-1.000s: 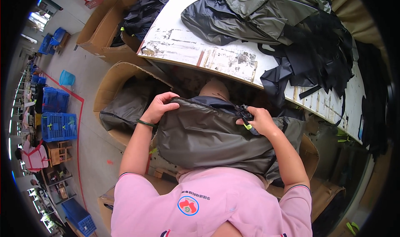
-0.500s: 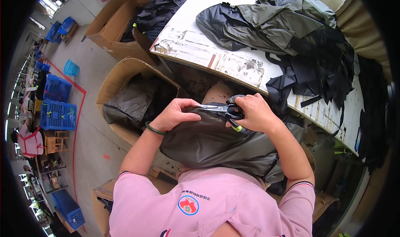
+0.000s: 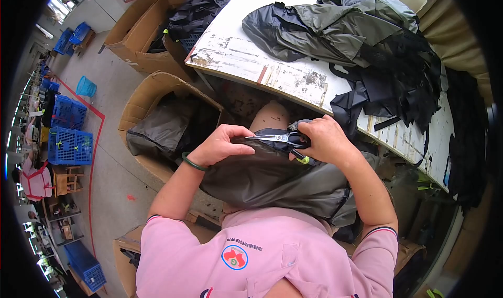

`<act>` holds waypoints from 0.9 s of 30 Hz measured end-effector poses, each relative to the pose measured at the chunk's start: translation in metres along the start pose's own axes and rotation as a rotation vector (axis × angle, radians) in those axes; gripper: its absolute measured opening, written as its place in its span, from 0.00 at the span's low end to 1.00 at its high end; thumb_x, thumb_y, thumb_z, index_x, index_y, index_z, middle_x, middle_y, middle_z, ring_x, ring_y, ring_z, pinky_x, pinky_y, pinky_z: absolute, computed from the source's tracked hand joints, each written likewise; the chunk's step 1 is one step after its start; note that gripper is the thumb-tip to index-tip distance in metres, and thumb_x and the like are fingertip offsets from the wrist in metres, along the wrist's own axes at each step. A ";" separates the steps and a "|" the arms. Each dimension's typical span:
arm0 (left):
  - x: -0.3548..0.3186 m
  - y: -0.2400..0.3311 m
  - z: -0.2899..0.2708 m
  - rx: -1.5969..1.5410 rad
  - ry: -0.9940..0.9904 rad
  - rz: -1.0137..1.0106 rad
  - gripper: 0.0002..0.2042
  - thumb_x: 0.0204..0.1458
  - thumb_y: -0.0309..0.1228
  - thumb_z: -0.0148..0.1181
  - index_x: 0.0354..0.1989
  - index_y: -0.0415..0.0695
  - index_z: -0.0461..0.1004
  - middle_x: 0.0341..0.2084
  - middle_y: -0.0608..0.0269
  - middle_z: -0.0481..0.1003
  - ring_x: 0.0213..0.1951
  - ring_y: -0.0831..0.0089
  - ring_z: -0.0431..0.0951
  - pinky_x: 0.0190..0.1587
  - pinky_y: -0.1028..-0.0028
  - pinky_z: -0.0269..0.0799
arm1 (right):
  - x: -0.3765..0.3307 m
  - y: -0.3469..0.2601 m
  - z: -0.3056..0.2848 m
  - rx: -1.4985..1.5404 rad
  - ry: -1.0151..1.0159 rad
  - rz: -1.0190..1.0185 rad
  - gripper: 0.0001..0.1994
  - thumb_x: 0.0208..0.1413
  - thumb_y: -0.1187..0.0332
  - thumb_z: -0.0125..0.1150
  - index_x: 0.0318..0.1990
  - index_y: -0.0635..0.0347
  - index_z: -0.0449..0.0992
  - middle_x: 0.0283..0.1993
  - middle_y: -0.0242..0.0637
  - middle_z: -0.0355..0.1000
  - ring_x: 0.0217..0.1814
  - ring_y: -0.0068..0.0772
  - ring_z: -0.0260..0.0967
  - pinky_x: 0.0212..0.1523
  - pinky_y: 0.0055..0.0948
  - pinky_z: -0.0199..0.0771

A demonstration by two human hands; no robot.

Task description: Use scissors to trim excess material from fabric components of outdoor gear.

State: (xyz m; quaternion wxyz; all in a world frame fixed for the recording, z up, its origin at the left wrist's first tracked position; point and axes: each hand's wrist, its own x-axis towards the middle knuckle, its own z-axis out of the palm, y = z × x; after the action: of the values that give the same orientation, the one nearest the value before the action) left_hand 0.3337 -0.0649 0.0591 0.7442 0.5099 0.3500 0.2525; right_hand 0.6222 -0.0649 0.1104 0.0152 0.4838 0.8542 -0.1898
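Note:
A dark grey piece of thin, shiny fabric [image 3: 262,185] drapes across my lap. My left hand [image 3: 225,145], below a green bangle [image 3: 194,162], pinches its upper edge between thumb and fingers. From the right, my right hand [image 3: 326,138] grips black-handled scissors [image 3: 277,138], whose metal blades point left and reach the pinched edge beside my left fingertips. The blades look nearly closed; whether thread or cloth lies between them is too small to tell. A black strap end with a yellow-green tip [image 3: 303,159] hangs below my right hand.
A worn white table [image 3: 230,46] stands ahead, with grey and black fabric pieces [image 3: 335,31] heaped on it. At left, an open cardboard box [image 3: 131,101] holds dark fabric; another box [image 3: 118,36] stands beyond it. Blue crates [image 3: 70,146] line the aisle farther left.
The scissor blades have closed together at the fabric edge, where they stood slightly apart before. Both hands stay in nearly the same place, and the view has shifted a little.

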 end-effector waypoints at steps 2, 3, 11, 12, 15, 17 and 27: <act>0.001 0.001 0.002 0.017 -0.003 -0.009 0.13 0.48 0.21 0.67 0.43 0.36 0.78 0.34 0.69 0.78 0.37 0.85 0.75 0.43 0.82 0.72 | -0.002 -0.003 -0.006 -0.005 0.047 -0.041 0.24 0.39 0.45 0.73 0.32 0.55 0.75 0.29 0.37 0.75 0.39 0.40 0.74 0.42 0.36 0.65; 0.001 0.001 0.002 0.016 -0.003 -0.009 0.13 0.48 0.21 0.67 0.43 0.36 0.78 0.34 0.69 0.78 0.37 0.85 0.75 0.43 0.82 0.72 | -0.002 -0.005 -0.008 -0.005 0.046 -0.040 0.24 0.39 0.45 0.73 0.32 0.55 0.75 0.29 0.37 0.75 0.39 0.40 0.74 0.42 0.36 0.65; 0.002 0.001 0.000 0.047 -0.020 0.002 0.12 0.48 0.21 0.67 0.42 0.36 0.78 0.34 0.69 0.78 0.36 0.85 0.74 0.43 0.82 0.71 | 0.001 0.003 0.001 -0.005 0.009 -0.017 0.24 0.39 0.44 0.72 0.30 0.55 0.74 0.27 0.39 0.75 0.35 0.43 0.74 0.41 0.37 0.65; 0.002 0.002 -0.001 0.048 -0.019 0.003 0.12 0.48 0.21 0.67 0.42 0.36 0.78 0.34 0.69 0.78 0.36 0.85 0.74 0.43 0.82 0.71 | 0.001 0.005 0.003 -0.006 0.011 -0.018 0.24 0.39 0.44 0.72 0.30 0.55 0.74 0.27 0.39 0.75 0.35 0.43 0.74 0.41 0.37 0.65; 0.001 0.006 0.003 0.063 -0.007 0.033 0.12 0.48 0.21 0.67 0.42 0.37 0.78 0.35 0.68 0.78 0.37 0.84 0.75 0.44 0.81 0.71 | 0.000 0.004 0.002 0.028 0.087 -0.040 0.23 0.39 0.46 0.73 0.29 0.56 0.74 0.26 0.41 0.74 0.33 0.47 0.74 0.39 0.40 0.68; 0.001 0.007 0.007 0.046 -0.010 0.046 0.13 0.48 0.20 0.67 0.43 0.38 0.77 0.36 0.68 0.78 0.38 0.84 0.75 0.44 0.81 0.72 | 0.004 -0.007 -0.004 0.259 0.167 -0.011 0.23 0.38 0.48 0.75 0.31 0.57 0.74 0.27 0.43 0.74 0.34 0.49 0.74 0.36 0.41 0.71; -0.049 0.018 0.065 0.623 0.540 0.921 0.11 0.41 0.16 0.63 0.32 0.42 0.72 0.29 0.58 0.74 0.31 0.62 0.74 0.38 0.70 0.71 | 0.023 -0.045 -0.030 0.840 0.218 -0.062 0.11 0.49 0.69 0.68 0.33 0.65 0.72 0.21 0.32 0.66 0.27 0.17 0.58 0.28 0.25 0.63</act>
State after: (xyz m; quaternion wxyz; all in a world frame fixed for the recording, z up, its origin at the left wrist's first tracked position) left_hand 0.3530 -0.1320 0.1038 0.2599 0.7201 0.3270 0.5540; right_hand 0.5776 -0.0563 0.1472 -0.2789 0.4394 0.7135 -0.4690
